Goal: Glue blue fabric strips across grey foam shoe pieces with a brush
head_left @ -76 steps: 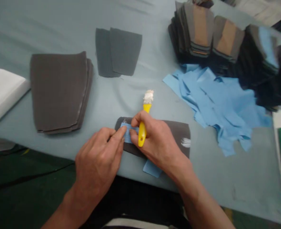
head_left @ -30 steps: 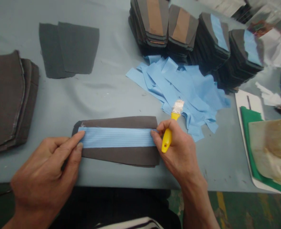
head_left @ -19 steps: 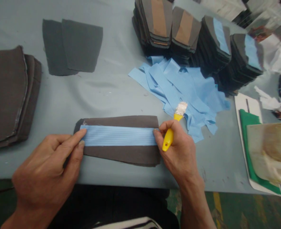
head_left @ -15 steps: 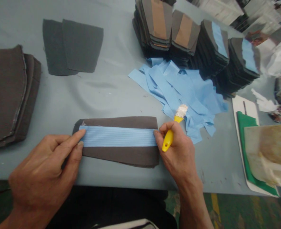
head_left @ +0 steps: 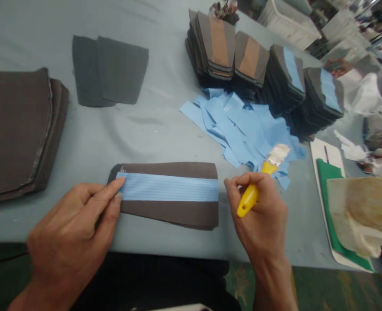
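While the left hand (head_left: pixel 69 229) lies flat with its fingers together, its thumb and forefinger tips press down one end of a blue strip (head_left: pixel 168 188), apparently to keep it from sliding. The strip lies straight across the middle of a dark fabric panel (head_left: pixel 168 218), near the front edge of the grey table (head_left: pixel 152 134). The right hand (head_left: pixel 260 211) curls around the yellow handle of a brush (head_left: pixel 249 201), pinching it between thumb and fingers, so the whitened bristles (head_left: pixel 277 154) are raised clear of the strip. Its fingertips (head_left: pixel 227 183) are just beside the panel's right end, not touching it. Farther off lie flat panels (head_left: pixel 16 129), a heap of blue scraps (head_left: pixel 239 134), and stacked panels (head_left: pixel 249 65) banded in blue or tan, all away from the hands.
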`<state>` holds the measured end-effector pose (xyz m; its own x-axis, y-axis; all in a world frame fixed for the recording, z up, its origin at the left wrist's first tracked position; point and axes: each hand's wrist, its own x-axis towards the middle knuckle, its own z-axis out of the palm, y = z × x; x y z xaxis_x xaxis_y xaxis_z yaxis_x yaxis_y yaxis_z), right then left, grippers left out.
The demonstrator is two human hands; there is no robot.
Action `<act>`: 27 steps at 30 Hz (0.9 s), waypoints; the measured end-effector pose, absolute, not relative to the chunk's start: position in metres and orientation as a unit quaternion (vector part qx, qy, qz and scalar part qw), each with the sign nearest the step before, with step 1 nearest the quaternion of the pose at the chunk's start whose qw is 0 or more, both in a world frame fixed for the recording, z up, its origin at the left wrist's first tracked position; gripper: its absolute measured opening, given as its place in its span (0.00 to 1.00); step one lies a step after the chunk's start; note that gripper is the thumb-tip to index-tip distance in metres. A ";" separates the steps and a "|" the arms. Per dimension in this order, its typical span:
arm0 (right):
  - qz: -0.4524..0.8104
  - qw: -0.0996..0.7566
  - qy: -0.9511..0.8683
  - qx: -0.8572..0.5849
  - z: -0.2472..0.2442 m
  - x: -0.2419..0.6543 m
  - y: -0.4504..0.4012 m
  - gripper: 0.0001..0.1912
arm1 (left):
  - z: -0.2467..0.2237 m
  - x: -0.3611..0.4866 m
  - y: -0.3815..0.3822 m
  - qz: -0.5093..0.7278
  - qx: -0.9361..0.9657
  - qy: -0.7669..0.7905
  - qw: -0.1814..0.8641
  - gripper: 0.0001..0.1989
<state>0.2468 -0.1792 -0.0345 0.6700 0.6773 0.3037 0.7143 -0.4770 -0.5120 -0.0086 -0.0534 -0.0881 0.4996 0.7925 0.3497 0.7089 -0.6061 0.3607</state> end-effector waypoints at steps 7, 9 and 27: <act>-0.024 0.311 -0.564 -0.764 -0.041 0.209 -0.141 0.07 | -0.083 -0.006 -0.054 0.263 0.875 0.397 0.091 0.16; -0.033 0.274 -0.589 -0.760 -0.051 0.207 -0.136 0.06 | -0.083 -0.006 -0.054 0.264 0.873 0.401 0.094 0.16; -0.076 0.219 -0.664 -0.711 -0.073 0.231 -0.149 0.07 | -0.076 -0.010 -0.049 0.250 0.852 0.419 0.189 0.15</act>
<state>0.2305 -0.1486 -0.0731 0.1078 0.9108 0.3985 0.9771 -0.0231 -0.2116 -0.0100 -0.0492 -0.0760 0.5240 0.8084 0.2682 0.6188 -0.5777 0.5323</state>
